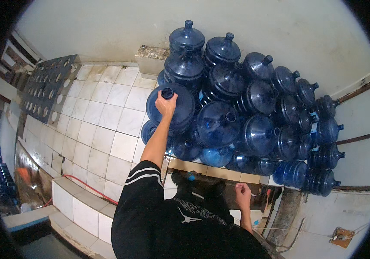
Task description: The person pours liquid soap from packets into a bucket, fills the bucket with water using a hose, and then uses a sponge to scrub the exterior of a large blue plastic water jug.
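Observation:
My left hand reaches forward and grips the dark neck of a large blue water jug, which stands upright at the left end of a stacked group. Its arm is nearly straight. Low in front of my body, on the right, is my right hand with its fingers curled. A small pale bit shows beside it, and I cannot tell whether the hand holds it. Close to the gripped jug stand another blue jug and, behind, a jug with a raised neck. Lower jugs are partly hidden beneath the upper ones.
Several more jugs extend right along the wall, some lying on their sides. White tiled floor spreads to the left. A dark perforated rack leans there. A red hose runs by a tiled ledge. A stained block stands behind.

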{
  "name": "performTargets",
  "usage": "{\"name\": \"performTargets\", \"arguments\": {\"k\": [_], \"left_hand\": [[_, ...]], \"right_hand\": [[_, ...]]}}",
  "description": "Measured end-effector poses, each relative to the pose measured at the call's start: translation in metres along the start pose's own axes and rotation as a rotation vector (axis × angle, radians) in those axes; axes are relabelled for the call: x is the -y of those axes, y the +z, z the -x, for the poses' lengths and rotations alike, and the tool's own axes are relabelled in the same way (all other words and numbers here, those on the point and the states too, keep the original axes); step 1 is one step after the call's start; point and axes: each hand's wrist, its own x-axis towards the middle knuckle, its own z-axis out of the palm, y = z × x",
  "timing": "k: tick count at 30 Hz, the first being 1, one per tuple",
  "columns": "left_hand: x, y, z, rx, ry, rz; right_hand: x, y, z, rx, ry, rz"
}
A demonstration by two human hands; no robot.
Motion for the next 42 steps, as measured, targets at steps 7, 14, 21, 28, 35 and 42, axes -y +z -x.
{"name": "performTargets", "arguments": {"k": [7, 14, 21, 28, 35, 42], "left_hand": [[-0.069, -0.088, -0.046, -0.122, 0.05, 0.193], [-0.17, -0.199, 0.009, -0.222, 0.201, 0.346], [-0.2, -0.302, 0.161, -0.351, 0.227, 0.162], [-0.249, -0.332, 0.348, -0.602, 0.055, 0.031], [-0.29, -0.362, 0.499, -0.994, -0.118, -0.192], [-0.354, -0.395, 0.637, -1.349, -0.202, -0.431]], "right_hand": [[0.023, 0.024, -0.023, 0.108, -0.078, -0.106], [0.06, 0.039, -0.08, 0.372, -0.347, -0.113], [0.134, 0.059, -0.097, 0.671, -0.587, -0.231], [0.116, 0.036, -0.054, 1.241, -0.876, -0.091], [0.051, 0.008, 0.016, 1.685, -0.848, 0.047], [0.01, -0.019, 0.115, 2.141, -1.115, 0.175]]}}
